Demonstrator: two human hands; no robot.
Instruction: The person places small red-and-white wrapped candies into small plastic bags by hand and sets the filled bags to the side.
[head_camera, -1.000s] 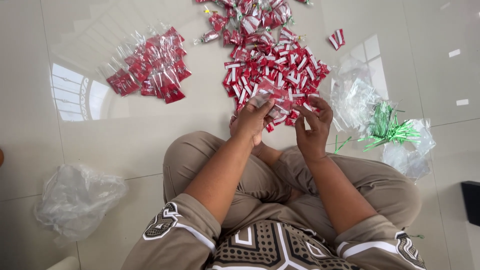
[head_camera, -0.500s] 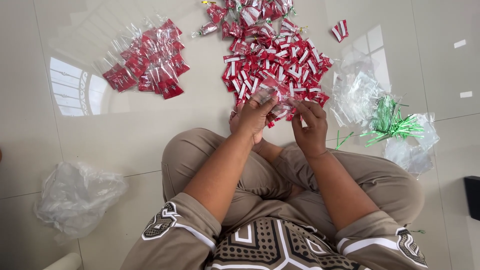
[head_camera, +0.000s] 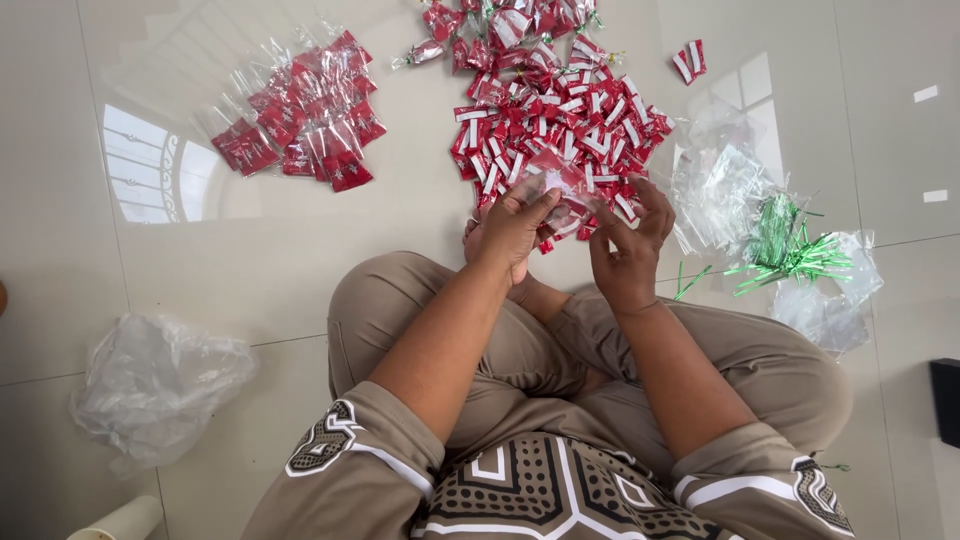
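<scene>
Seated cross-legged on the tiled floor (head_camera: 150, 260), seen from above my own head. My left hand (head_camera: 512, 232) and right hand (head_camera: 632, 250) meet over my knees at the near edge of the loose candy pile (head_camera: 560, 110), a spread of small red-and-white wrapped sweets. Between the two hands I hold a small clear bag (head_camera: 560, 190) with red sweets inside: the left grip is closed on its left edge with fingers curled over the top, the right grip pinches its right side, fingertips bent inward. The bag hangs just above the floor, touching the nearest sweets of the pile or nearly so; I cannot tell which. Far left of the pile lies a group of filled clear packets (head_camera: 300, 125), well apart from my hands. To my right sits a stack of empty clear bags (head_camera: 715, 190), and just beyond it a bundle of green twist ties (head_camera: 785, 250). A crumpled plastic bag (head_camera: 155, 385) lies near my left knee.
</scene>
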